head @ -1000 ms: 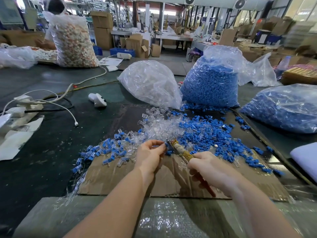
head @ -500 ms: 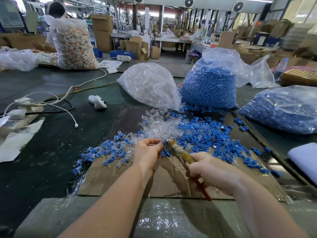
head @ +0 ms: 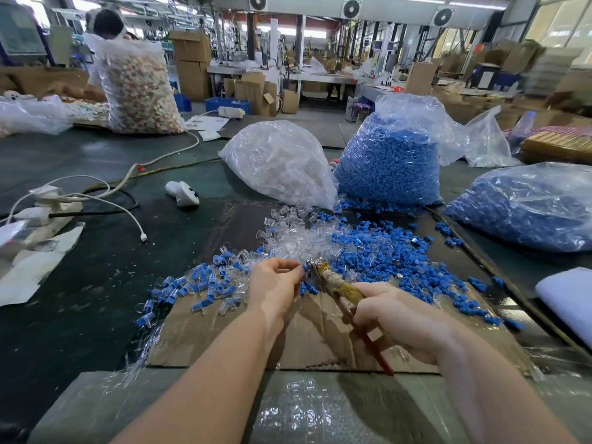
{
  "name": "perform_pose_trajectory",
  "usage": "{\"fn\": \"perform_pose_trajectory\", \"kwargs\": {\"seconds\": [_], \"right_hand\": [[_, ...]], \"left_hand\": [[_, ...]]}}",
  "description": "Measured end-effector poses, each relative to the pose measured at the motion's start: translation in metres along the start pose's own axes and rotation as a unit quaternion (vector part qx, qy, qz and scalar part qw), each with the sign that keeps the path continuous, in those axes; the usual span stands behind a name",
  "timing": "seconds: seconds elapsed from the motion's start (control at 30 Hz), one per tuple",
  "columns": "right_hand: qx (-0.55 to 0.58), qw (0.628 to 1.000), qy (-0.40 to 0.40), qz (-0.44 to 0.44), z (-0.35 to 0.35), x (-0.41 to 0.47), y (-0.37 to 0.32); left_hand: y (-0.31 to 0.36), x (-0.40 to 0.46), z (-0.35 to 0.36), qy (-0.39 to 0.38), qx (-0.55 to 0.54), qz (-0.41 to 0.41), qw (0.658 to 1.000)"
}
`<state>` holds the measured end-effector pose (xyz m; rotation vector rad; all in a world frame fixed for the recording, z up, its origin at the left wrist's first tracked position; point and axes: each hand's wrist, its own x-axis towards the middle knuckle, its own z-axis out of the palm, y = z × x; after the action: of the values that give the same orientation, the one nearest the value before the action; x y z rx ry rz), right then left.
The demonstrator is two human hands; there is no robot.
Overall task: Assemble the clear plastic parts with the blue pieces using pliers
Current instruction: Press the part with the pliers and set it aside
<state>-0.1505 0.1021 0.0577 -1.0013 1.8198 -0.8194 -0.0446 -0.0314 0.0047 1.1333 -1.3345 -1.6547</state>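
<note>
My right hand (head: pixel 397 315) grips the handles of old pliers (head: pixel 333 282), whose jaws point up-left toward my left hand (head: pixel 275 283). My left fingers pinch a small part at the plier jaws; it is mostly hidden by the fingertips. Loose clear plastic parts (head: pixel 298 235) and loose blue pieces (head: pixel 394 254) lie heaped on a cardboard sheet (head: pixel 224 331) just beyond my hands. A row of joined clear-and-blue parts (head: pixel 195 286) lies to the left of my left hand.
Behind the pile stand a bag of clear parts (head: pixel 278 161), a bag of blue pieces (head: pixel 390 161) and another blue-filled bag (head: pixel 528 206) at right. A white handheld device (head: pixel 182 193), power strip and cables (head: pixel 48 203) lie at left. A person stands far left behind a tall bag (head: pixel 141 88).
Both hands stay together at the plier jaws with only slight shifts. The view has tilted a little; the piles have not moved.
</note>
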Motion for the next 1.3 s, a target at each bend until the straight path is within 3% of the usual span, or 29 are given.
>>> {"fn": "perform_pose_trajectory", "kwargs": {"seconds": [0.33, 0.73, 0.93, 1.03, 1.17, 1.3], "right_hand": [[-0.028, 1.0, -0.004, -0.005, 0.006, -0.005, -0.008], [-0.19, 0.98, 0.049, -0.018, 0.012, 0.006, 0.003], [-0.124, 0.988, 0.085, -0.039, 0.019, 0.01, 0.014], [-0.081, 0.987, 0.133, -0.048, 0.02, 0.014, 0.018], [-0.166, 0.956, 0.24, -0.028, 0.007, 0.017, 0.025], [-0.219, 0.931, 0.291, 0.035, -0.004, 0.018, 0.036]], "left_hand": [[-0.004, -0.003, 0.002, 0.01, -0.033, -0.032, 0.999], [-0.006, -0.009, 0.009, 0.022, -0.036, -0.035, 0.998], [-0.004, -0.013, 0.006, 0.022, -0.059, -0.041, 0.997], [-0.002, -0.012, -0.004, 0.043, 0.04, 0.037, 0.998], [0.003, -0.003, -0.039, 0.151, 0.265, 0.183, 0.935], [0.002, 0.012, -0.081, 0.253, 0.428, 0.177, 0.85]]}}
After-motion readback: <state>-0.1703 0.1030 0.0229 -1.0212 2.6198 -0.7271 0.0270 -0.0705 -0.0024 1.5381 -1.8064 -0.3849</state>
